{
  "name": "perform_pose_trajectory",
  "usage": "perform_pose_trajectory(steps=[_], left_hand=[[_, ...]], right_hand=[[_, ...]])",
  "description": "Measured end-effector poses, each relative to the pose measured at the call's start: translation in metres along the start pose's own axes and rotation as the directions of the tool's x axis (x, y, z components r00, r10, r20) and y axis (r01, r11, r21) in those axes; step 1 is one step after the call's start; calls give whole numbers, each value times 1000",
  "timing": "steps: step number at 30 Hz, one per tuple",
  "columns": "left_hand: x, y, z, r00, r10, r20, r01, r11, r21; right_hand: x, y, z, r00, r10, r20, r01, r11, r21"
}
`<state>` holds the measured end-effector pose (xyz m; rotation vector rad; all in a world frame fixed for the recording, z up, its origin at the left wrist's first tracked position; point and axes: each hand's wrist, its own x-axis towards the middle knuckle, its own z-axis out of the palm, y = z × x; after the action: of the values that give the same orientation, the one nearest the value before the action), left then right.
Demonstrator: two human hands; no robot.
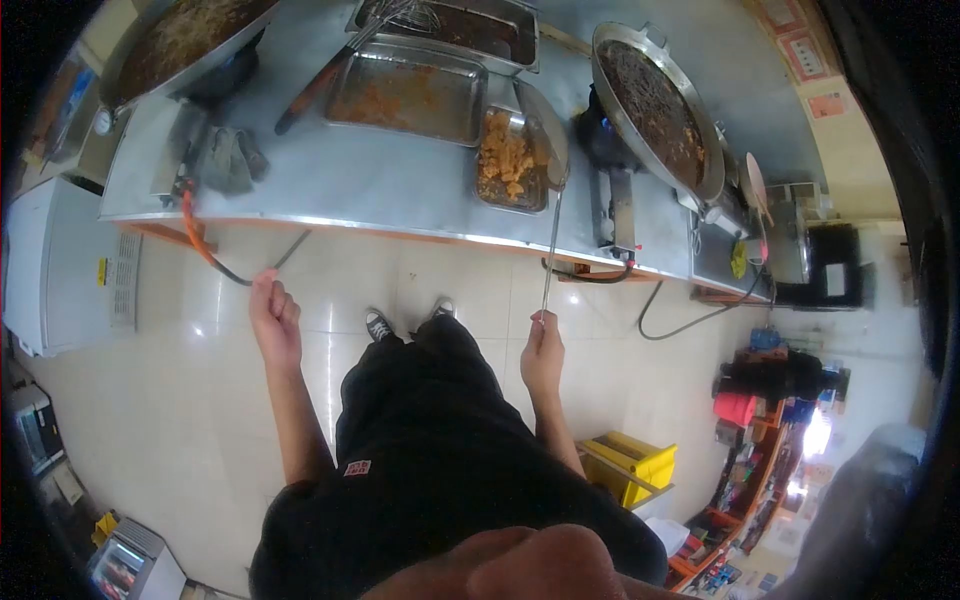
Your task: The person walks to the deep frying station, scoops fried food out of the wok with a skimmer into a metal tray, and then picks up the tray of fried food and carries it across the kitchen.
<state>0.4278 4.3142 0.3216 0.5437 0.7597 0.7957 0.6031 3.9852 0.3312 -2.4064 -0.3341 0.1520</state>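
My right hand [543,360] grips the thin metal handle of a long-handled skimmer [555,215]. The skimmer's broad head is tilted on edge against the right side of a small metal tray [517,208] on the counter. Golden-brown fried pieces [505,155] lie in that tray. My left hand [276,322] is held low in front of the counter, its fingers curled closed. A gas hose [212,258], orange then dark, sags just by its fingertips; whether the fingers hold anything is hidden.
A large pan of dark oil [655,110] sits over a lit blue flame at right; another pan [185,45] stands at upper left. A greasy metal tray [410,95], a whisk [350,50] and a grey cloth [235,160] are on the steel counter [350,185]. A yellow stool [630,465] stands behind right.
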Motion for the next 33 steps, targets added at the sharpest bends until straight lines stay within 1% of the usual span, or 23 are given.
perform_pose_trajectory(steps=[2,5,8,11,14,17,20,23,24,25,26,29,32,33], left_hand=[[2,-1,-1,1000,2,-15,-2,1000,9],[2,-1,1,1000,14,-23,-13,1000,11],[1,-1,0,999,21,-27,-22,1000,-6],[0,0,-3,999,32,-5,-32,999,-13],[-1,1,-7,999,38,-10,-38,999,-7],[-1,-1,-8,999,41,-17,-41,999,-11],[-3,0,-4,998,50,-26,-51,999,-5],[-5,1,-4,998,57,-15,-58,998,-12],[-6,2,-3,998,60,-25,-60,998,-13],[-7,3,-2,997,63,-36,-64,998,-13],[-8,5,-2,997,66,-47,-66,998,-12],[-8,4,-5,991,80,-107,-83,996,-23],[-11,7,-9,994,78,-71,-79,997,-22],[-12,8,-9,994,81,-71,-83,996,-18]], right_hand=[[1,-1,0,1000,17,-1,-17,1000,15],[3,6,3,998,-63,-6,62,997,-38],[7,6,-4,998,-64,13,65,995,-77],[-2,14,10,987,-151,-46,149,988,-37],[-1,12,11,1000,-2,-26,3,1000,18],[4,4,6,998,-42,-41,43,999,12],[10,-10,-4,1000,-14,-10,14,999,34],[10,-12,-2,1000,-4,16,2,988,153],[12,-16,-2,992,86,92,-111,945,308],[12,-21,-4,970,162,183,-229,866,445],[12,-29,-6,933,221,284,-348,753,558],[14,-49,-13,905,180,385,-416,556,720],[16,-45,-6,861,84,501,-502,291,815],[15,-43,-4,840,53,540,-541,160,826]])
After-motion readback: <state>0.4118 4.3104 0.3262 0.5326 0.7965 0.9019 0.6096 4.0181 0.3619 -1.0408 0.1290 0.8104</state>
